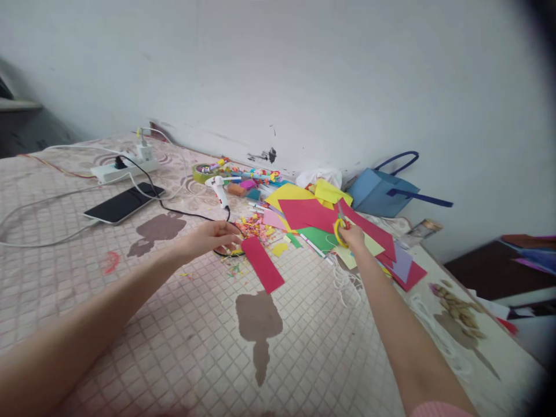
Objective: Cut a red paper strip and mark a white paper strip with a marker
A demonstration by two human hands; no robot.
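Note:
My right hand (pixel 354 236) is closed around the yellow handles of a pair of scissors (pixel 339 231). The blades point away from me, over the sheets of red paper (pixel 306 214). On the left, my left hand (pixel 212 238) hovers low over the table with fingers apart and slightly bent. Its fingertips come close to the upper corner of a red paper rectangle (pixel 263 265); whether they touch it I cannot tell. Small coloured paper scraps (pixel 256 227) lie just beyond that hand.
A white glue gun (pixel 218 190) with a black cord stands behind my left hand. A phone (pixel 124 204) and a power strip (pixel 125 169) lie at left. Green tape (pixel 202 174), a marker (pixel 313 244), white string (pixel 345 284) and a blue bag (pixel 380 194) are further right.

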